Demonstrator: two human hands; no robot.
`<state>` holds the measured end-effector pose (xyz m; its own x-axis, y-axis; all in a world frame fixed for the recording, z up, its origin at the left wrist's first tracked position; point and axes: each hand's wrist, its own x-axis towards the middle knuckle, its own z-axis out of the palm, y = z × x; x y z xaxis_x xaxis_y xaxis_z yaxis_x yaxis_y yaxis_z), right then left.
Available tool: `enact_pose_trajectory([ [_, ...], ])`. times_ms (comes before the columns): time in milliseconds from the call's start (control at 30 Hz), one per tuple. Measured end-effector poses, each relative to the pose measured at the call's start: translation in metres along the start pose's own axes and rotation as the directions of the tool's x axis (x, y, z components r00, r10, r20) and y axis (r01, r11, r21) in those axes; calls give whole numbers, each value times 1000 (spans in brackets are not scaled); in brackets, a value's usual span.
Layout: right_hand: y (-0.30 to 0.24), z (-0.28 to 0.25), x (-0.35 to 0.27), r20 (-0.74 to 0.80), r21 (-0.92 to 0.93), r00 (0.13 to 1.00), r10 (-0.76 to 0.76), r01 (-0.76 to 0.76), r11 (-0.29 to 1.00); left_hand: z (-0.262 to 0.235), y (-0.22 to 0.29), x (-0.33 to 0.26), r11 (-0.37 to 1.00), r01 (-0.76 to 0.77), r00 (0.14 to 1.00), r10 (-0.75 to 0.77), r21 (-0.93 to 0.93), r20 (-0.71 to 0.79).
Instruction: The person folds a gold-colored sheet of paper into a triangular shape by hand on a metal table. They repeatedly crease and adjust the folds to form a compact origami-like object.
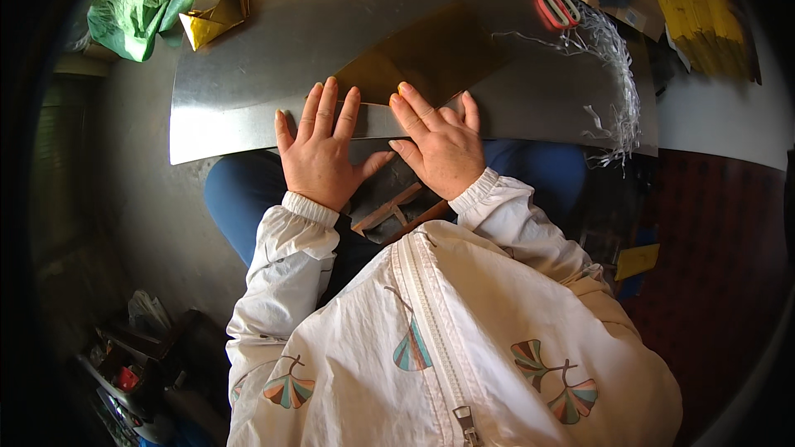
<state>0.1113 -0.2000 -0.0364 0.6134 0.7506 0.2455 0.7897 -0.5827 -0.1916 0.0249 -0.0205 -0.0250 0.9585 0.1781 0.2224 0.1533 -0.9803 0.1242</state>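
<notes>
A folded sheet of gold paper (431,54) lies on a shiny metal board (273,41) that rests across my lap. My left hand (321,149) is pressed flat on the board's near edge, its fingers spread and its fingertips touching the paper's left corner. My right hand (439,145) lies flat beside it, fingers on the paper's near edge. Neither hand grips anything.
Red-handled scissors (553,4) and white paper shreds (617,58) lie at the board's right. Folded gold pieces (217,18) and a green bag (137,12) are at the far left. A stack of yellow sheets (700,12) sits far right. Clutter lies on the floor at lower left.
</notes>
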Motion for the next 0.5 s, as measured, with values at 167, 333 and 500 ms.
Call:
enact_pose_trajectory([
  [167, 17, -17, -26, 20, -60, 996, 89, -88, 994, 3, -2, -1, 1000, -22, 1000, 22, 18, 9],
  [333, 57, -54, -32, -71, -6, 996, -51, 51, 999, -3, -45, 15, 946, -317, 942, 322, -70, 92],
  [500, 81, -59, -28, 218, -55, 960, -174, 190, 980, -13, -94, 52, 754, -647, 729, 654, -108, 201],
])
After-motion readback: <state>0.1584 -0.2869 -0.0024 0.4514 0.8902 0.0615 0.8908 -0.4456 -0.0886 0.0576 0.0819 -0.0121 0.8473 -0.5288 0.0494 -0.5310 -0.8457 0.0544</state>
